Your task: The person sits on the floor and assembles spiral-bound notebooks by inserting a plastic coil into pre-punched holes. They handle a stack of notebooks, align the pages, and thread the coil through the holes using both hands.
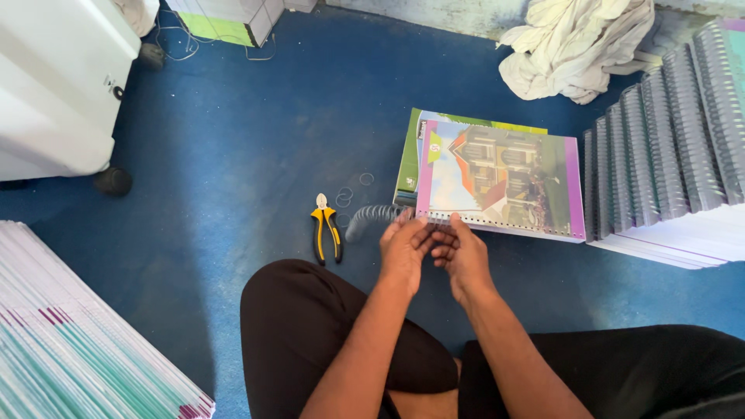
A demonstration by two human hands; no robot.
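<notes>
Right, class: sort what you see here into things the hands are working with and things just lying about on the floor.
In use:
left hand
right hand
punched booklet
spiral binding coil

Lying about:
yellow-handled cutting pliers
loose wire rings
crumpled cloth
row of bound booklets
stack of unbound sheets
white machine

Both hands meet in front of the crossed legs.

The left hand [405, 244] and right hand [459, 250] sit side by side, backs up, fingertips nearly touching. Fingers of both are curled forward and pinched in. Bare forearms run up from the lower frame and converge at the wrists. The knees, in dark trousers, spread to either side below.
</notes>
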